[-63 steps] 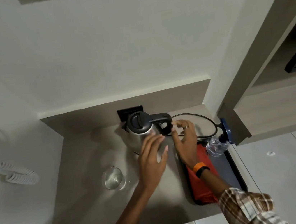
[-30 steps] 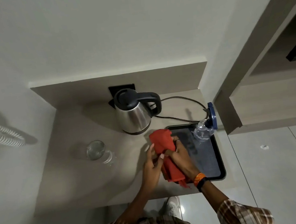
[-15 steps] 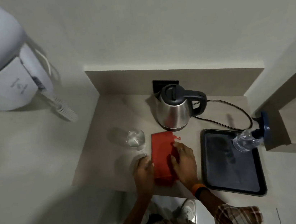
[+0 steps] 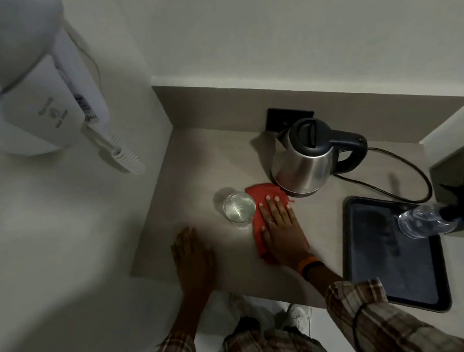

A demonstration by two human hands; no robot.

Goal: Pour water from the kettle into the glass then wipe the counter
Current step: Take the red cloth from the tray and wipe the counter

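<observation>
A steel kettle (image 4: 304, 163) with a black lid and handle stands at the back of the beige counter (image 4: 190, 181). A clear glass (image 4: 239, 206) with water in it stands left of a red cloth (image 4: 260, 195). My right hand (image 4: 282, 228) lies flat on the cloth, fingers spread, pressing it onto the counter between glass and kettle. My left hand (image 4: 192, 255) rests flat on the counter near its front edge, holding nothing.
A black tray (image 4: 397, 254) lies at the right, with a plastic bottle (image 4: 424, 220) at its far corner. The kettle's cord (image 4: 400, 165) loops behind the tray. A white wall-mounted hair dryer (image 4: 15, 86) hangs at the upper left. Walls close the counter at left and back.
My right hand has pushed the red cloth forward, up beside the glass and against the kettle's base. My left hand has let go of the cloth and moved left.
</observation>
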